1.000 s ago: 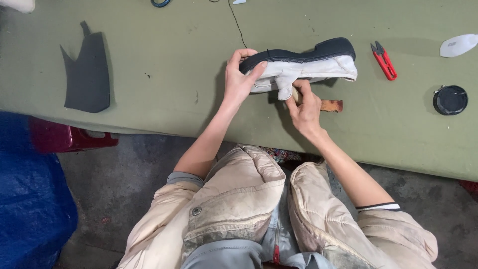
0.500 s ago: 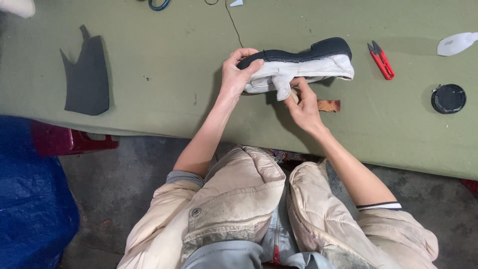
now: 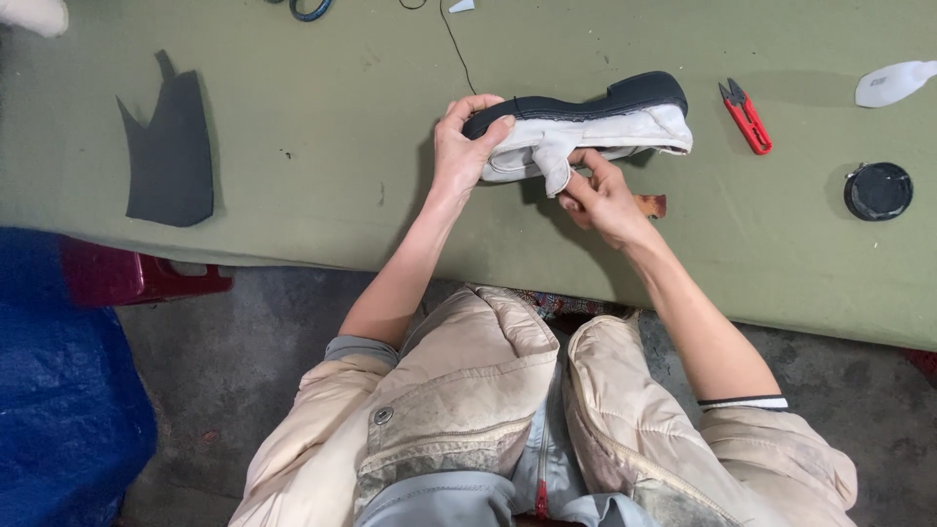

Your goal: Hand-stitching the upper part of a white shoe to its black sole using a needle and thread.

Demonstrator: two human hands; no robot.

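A shoe (image 3: 595,122) with a dark sole and a white upper lies on its side above the green table (image 3: 322,166), sole away from me. My left hand (image 3: 464,146) grips its toe end, thumb on the white upper. My right hand (image 3: 600,195) pinches a loose white flap that hangs from the middle of the upper. A small brown piece (image 3: 652,205) lies on the table just right of my right hand.
Red thread snips (image 3: 747,115) lie right of the shoe's heel. Farther right are a round black lid (image 3: 877,190) and a white piece (image 3: 893,83). A dark cut-out sheet (image 3: 168,151) lies at the table's left. A thin black cord (image 3: 457,44) runs toward the far edge.
Both hands keep their hold on the shoe. My right fingers have shifted slightly on the white flap; the shoe has barely moved.
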